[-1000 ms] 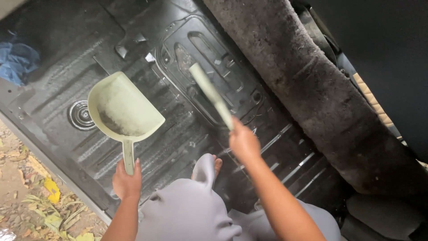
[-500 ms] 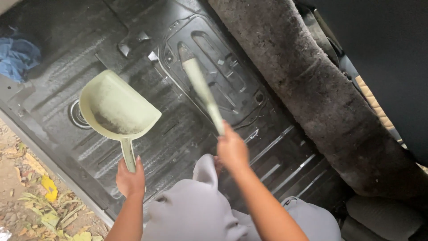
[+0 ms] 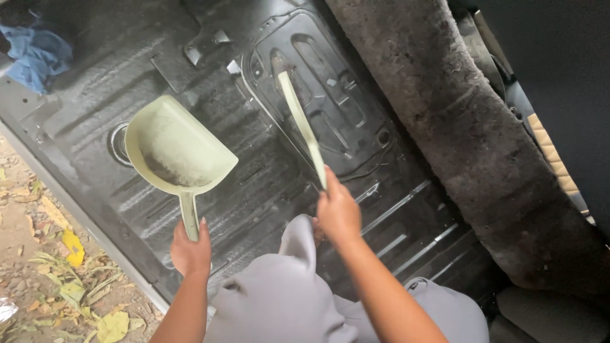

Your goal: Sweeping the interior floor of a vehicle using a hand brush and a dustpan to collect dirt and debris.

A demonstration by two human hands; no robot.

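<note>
One bare metal floor (image 3: 267, 190), dark, ribbed and dusty, fills most of the view, running from the far left to the near right. One roll of grey carpet (image 3: 470, 140) lies along its right side, pushed back from the metal and slanting from the far middle to the near right. One raised panel (image 3: 330, 108) with pressed oval hollows sits in the floor at the far middle. One blue rag (image 3: 38, 54) lies crumpled at the far left corner. Beyond the floor's near left edge is a strip of ground (image 3: 44, 267) with dry yellow leaves. There is one dustpan (image 3: 175, 149), pale green, a half-round scoop with a straight front edge facing right and a short handle pointing near; a dark smear of dirt lies along its inner back wall. It is held tilted just above the floor, left of centre. The left hand (image 3: 189, 249) is closed around the end of that handle. There is one brush (image 3: 304, 127), the same pale green, long and thin, seen edge on, its far tip over the raised panel; its bristles cannot be made out. The right hand (image 3: 337, 213) is curled in a fist around its near end.
</note>
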